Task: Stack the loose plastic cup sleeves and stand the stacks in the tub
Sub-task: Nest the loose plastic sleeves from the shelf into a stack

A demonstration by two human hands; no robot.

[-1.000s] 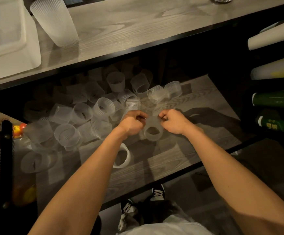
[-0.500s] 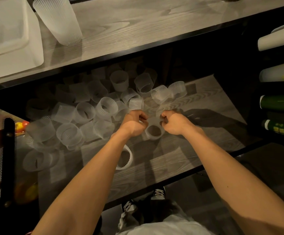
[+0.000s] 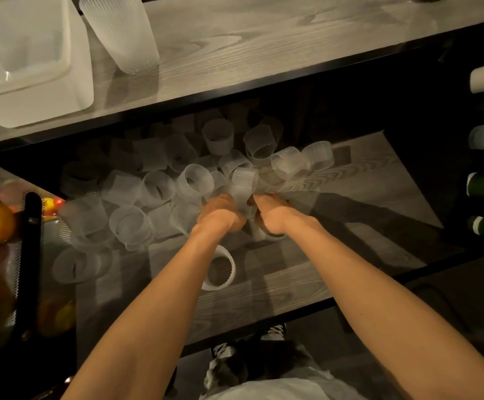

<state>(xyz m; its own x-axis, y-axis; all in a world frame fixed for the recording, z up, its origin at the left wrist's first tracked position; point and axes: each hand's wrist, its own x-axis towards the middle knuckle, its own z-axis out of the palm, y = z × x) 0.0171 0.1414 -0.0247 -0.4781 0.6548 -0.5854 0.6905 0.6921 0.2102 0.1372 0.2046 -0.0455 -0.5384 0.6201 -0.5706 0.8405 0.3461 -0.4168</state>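
Left hand and right hand, fingers curled, grip one sleeve between them above the lower shelf; it is mostly hidden. Loose sleeves lie piled behind and left. On the upper shelf, the tub sits beside a tall stack.
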